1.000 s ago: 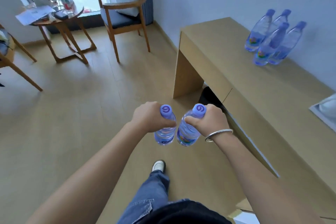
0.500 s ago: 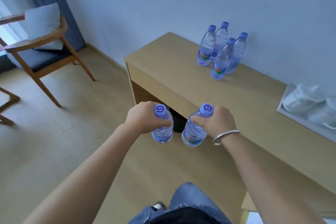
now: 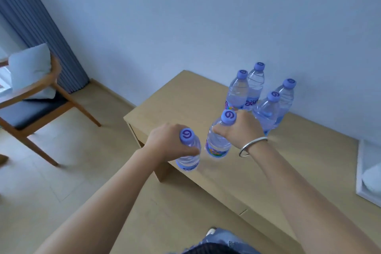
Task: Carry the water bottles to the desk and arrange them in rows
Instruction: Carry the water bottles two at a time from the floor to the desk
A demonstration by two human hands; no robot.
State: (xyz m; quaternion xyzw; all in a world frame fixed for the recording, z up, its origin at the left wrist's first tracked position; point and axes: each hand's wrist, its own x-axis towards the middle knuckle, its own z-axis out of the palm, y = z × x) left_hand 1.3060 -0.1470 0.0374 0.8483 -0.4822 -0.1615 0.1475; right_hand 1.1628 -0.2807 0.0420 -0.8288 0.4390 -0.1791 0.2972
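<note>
My left hand (image 3: 165, 142) grips a clear water bottle (image 3: 188, 155) with a purple cap by its neck, over the desk's front edge. My right hand (image 3: 241, 128), with a silver bangle on the wrist, holds a second bottle (image 3: 217, 144) the same way, above the light wooden desk (image 3: 185, 97). Both bottles hang upright, side by side. Several more purple-capped bottles (image 3: 238, 92) stand in a close cluster at the back of the desk against the wall, just beyond my right hand.
A white tray (image 3: 359, 173) holding white crockery sits at the desk's right end. A wooden armchair (image 3: 37, 105) with a grey cushion stands on the wood floor at the left, beside a blue curtain (image 3: 31, 16). My jeans leg (image 3: 218, 241) shows at the bottom.
I have stepped closer to the desk and both hands have carried their bottles forward, from in front of the desk to over its top, near the standing cluster.
</note>
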